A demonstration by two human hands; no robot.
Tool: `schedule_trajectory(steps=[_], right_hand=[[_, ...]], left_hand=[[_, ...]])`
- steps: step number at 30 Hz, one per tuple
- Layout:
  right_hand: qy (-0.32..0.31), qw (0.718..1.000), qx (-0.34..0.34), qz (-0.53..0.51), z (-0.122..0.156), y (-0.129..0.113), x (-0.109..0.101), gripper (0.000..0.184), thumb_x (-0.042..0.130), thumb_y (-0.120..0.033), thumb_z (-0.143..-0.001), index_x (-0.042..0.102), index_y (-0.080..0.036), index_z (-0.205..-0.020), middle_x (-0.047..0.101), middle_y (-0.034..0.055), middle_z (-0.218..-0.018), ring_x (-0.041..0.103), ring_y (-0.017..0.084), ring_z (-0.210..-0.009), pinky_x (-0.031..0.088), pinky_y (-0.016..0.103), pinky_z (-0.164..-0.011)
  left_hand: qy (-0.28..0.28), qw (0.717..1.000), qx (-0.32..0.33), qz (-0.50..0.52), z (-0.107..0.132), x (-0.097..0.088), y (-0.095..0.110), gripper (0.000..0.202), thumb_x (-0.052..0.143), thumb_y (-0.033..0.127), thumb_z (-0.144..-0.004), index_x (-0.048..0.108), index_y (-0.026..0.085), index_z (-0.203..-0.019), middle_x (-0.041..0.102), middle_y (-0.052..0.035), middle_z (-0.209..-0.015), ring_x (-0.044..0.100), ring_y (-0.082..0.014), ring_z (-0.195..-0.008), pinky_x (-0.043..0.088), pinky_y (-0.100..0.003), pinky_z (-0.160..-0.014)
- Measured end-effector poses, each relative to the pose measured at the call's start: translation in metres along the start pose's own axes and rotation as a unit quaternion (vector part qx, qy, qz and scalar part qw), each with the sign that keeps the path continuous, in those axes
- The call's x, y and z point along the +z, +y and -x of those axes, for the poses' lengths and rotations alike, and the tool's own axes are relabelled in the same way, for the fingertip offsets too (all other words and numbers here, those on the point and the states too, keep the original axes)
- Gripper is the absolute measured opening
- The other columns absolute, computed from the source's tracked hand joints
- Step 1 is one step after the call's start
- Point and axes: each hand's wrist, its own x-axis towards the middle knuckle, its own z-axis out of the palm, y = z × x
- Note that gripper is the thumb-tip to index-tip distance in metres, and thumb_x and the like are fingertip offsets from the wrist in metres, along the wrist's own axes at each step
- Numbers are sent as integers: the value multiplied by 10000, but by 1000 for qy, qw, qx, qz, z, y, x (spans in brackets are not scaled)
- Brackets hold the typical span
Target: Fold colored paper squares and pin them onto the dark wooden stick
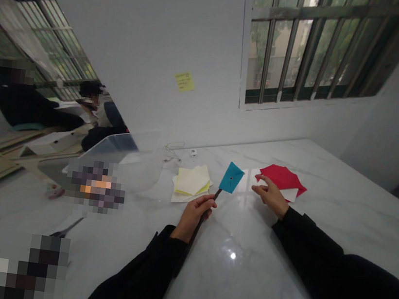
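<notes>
My left hand [196, 215] is closed round a thin dark brown stick [194, 237], which slants up from my forearm. At the stick's top sits a blue piece of paper [231, 177], four-cornered, with a small reddish dot at its middle. To the right, my right hand [270, 195] hovers with thumb and forefinger apart and nothing between them. Just beyond it a red folded paper [284, 178] lies on the table, with a white piece of paper [290, 194] partly under it. My right hand covers part of both.
A stack of cream and yellow paper [192, 180] lies left of the blue paper. Behind it are a small white object [193, 152] and a thin cord [173, 152]. A clear plastic box [90, 155] stands left, near scissors [67, 228]. Two people sit beyond the partition.
</notes>
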Motion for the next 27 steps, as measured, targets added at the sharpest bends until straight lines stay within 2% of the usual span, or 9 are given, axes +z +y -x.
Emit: schedule_trajectory(steps=[4,7,13,14,16,18,20,22,27], right_hand=[[65,998,-12,-9,-1,-2,-1,844,621,-402,-764,265,-112,-1471,425,-92,-576,403,116,-493,342,244,-499],[99,989,-87,62,5,-14,-1,865,599,-312,-776,184,-130,-1513,458,-82,-596,456,131,-533,395,266,-571],[132,953,-181,204,15,-35,-7,669,543,-236,-824,368,-160,-1465,496,-55,-615,451,122,-539,386,250,-596],[97,956,-173,214,16,-36,-9,572,543,-254,-833,482,-160,-1394,514,-44,-613,457,122,-543,384,248,-595],[-90,961,-141,221,19,-37,-12,377,581,-328,-831,692,-158,-1149,558,-19,-598,485,125,-549,382,246,-584],[-349,913,-99,188,24,-37,-11,327,628,-422,-812,770,-148,-919,603,7,-597,520,131,-563,380,241,-565],[-492,856,-71,142,27,-36,-8,391,618,-492,-821,778,-135,-832,623,20,-609,518,124,-562,367,235,-545],[-493,859,-66,121,28,-33,-3,433,584,-515,-846,770,-124,-817,609,15,-601,473,106,-540,337,231,-521],[-366,919,-65,130,18,-17,4,379,599,-493,-830,734,-139,-823,525,-24,-563,383,87,-501,267,227,-484]], left_hand=[[-17,1000,7,-17,0,1,2,508,731,484,-654,705,137,-1024,667,-48,-726,523,-117,-566,326,-217,-480],[-34,999,8,-23,1,3,4,490,730,469,-660,709,137,-1020,660,-41,-721,508,-110,-561,325,-216,-488],[-84,996,-4,-19,4,5,2,379,728,374,-703,714,141,-1001,653,-23,-764,458,-73,-555,306,-202,-508],[-80,997,-4,-16,4,5,1,370,731,364,-705,713,140,-999,652,-21,-763,457,-71,-554,306,-200,-509],[-48,999,4,0,1,3,-1,374,742,361,-697,707,140,-998,648,-17,-758,457,-68,-543,311,-201,-506],[-1,1000,16,27,-3,-1,-3,396,754,371,-687,698,146,-1009,643,-11,-764,458,-63,-529,318,-202,-499],[28,998,24,52,-7,-5,-4,414,759,381,-688,691,155,-1028,640,-10,-791,466,-57,-532,331,-199,-503],[35,997,21,66,-10,-9,-7,422,762,390,-691,687,161,-1037,639,-13,-817,476,-53,-541,341,-193,-508],[20,997,3,69,-11,-10,-10,432,770,399,-682,683,160,-1030,634,-16,-822,483,-60,-547,336,-191,-497]])
